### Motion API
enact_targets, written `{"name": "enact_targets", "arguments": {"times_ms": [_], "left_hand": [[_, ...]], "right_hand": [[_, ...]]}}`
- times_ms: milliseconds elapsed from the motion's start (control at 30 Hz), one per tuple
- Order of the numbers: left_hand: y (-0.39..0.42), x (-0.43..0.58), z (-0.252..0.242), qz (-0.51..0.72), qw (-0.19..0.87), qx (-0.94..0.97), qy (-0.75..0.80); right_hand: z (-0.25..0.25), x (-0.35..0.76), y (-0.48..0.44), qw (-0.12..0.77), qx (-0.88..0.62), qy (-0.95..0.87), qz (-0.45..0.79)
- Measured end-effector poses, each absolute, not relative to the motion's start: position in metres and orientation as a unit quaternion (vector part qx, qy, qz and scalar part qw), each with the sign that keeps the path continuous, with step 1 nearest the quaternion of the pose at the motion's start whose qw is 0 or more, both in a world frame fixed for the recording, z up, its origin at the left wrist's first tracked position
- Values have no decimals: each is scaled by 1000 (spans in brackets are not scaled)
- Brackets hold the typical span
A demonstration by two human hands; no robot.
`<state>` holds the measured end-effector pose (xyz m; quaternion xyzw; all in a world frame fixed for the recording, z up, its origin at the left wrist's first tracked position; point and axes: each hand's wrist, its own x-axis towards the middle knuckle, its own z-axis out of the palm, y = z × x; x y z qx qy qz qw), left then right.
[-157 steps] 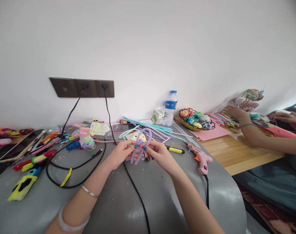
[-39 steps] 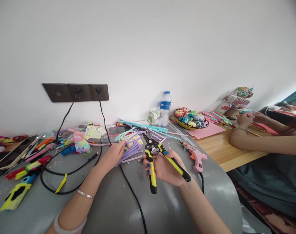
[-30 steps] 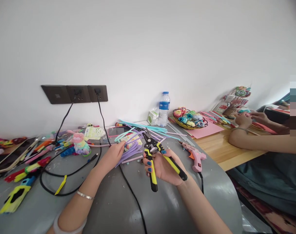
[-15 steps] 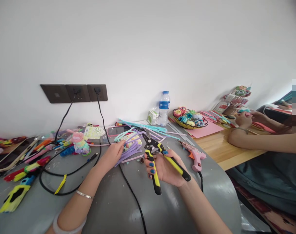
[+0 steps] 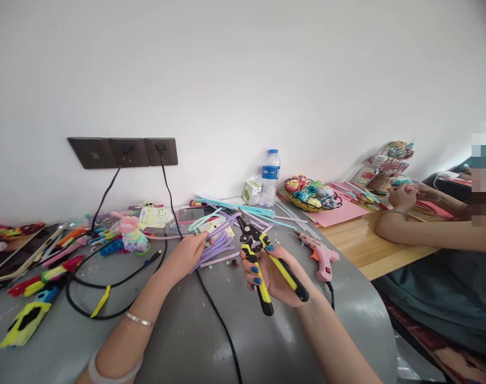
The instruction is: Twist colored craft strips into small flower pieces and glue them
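Ctr. frame, L hand [image 5: 194, 249] clamps fingertips on purple pipe cleaners [image 5: 223, 225], appar. to steady them by yellow-blk wire strippers [image 5: 249, 233], R hand [image 5: 280, 273] fingers wrapped round same.

Purple strips [image 5: 215, 246] partly hidden by left hand [image 5: 191, 250]; co-worker's arm [image 5: 435, 233] cut off by right edge

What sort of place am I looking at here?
Probably a craft workspace: the left hand holds a purple fuzzy stem, a pink glue gun lies on the gray table, and a yellow basket holds handmade-looking flowers.
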<state>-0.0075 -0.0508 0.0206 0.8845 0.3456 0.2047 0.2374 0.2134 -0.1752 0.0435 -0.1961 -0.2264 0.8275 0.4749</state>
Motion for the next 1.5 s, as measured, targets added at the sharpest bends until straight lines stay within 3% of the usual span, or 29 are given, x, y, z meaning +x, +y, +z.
{"name": "enact_targets", "arguments": {"times_ms": [300,500,667,800,967,1167,1500], "left_hand": [[-52,-9,24,206,233,883,351],[-48,-15,27,221,202,877,377],[-47,-20,28,199,209,876,386],[-47,-24,29,168,201,888,378],[-48,-29,38,139,212,894,368],[-50,-27,37,161,227,883,378],[-60,-14,23,123,153,881,430]], "right_hand": [[41,209,-184,495,-273,-287,773],[53,227,-183,592,-348,-305,660],[58,246,-186,515,-529,-424,525],[48,241,-180,370,-697,-531,308],[21,226,-153,216,-777,-582,105],[-6,222,-114,214,-778,-591,-8],[-30,227,-98,266,-763,-588,-34]]}}
